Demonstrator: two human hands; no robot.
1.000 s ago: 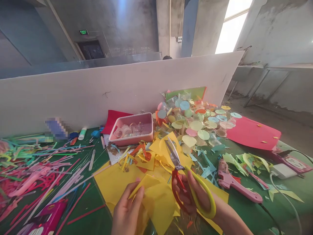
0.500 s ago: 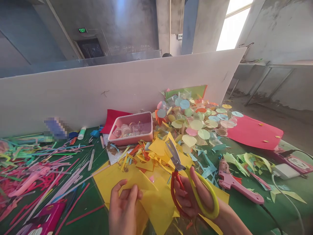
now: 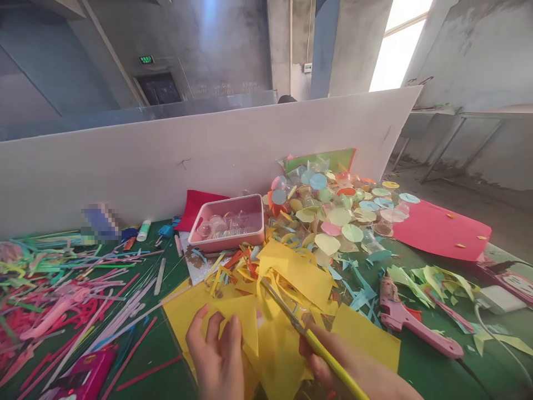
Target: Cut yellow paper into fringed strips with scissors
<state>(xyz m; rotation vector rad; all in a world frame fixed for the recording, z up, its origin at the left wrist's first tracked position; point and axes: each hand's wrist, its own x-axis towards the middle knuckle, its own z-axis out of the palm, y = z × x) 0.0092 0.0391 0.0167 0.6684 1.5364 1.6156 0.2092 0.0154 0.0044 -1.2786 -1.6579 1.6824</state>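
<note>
My left hand point(image 3: 216, 353) is closed on a piece of yellow paper point(image 3: 244, 319), pinched between thumb and fingers. In my right hand point(image 3: 327, 353) is a pair of scissors point(image 3: 287, 311) with a yellow handle, seen edge-on. Their blades point up and left, to the right of the held paper and apart from my left fingers. Whether the blades are open cannot be made out from this angle. More yellow sheets point(image 3: 281, 361) and cut scraps lie beneath both hands.
Behind stands a pink tray point(image 3: 229, 241) with clear domes. A heap of paper discs point(image 3: 328, 222) lies to its right. A pink glue gun point(image 3: 416, 325) and its cord lie right; coloured strips point(image 3: 120, 311) cover the left. A white board point(image 3: 208, 150) stands behind.
My right hand has turned the scissors from face-on to edge-on and tipped their blades lower and left. The paper in my left hand stands more upright. The view has shifted slightly.
</note>
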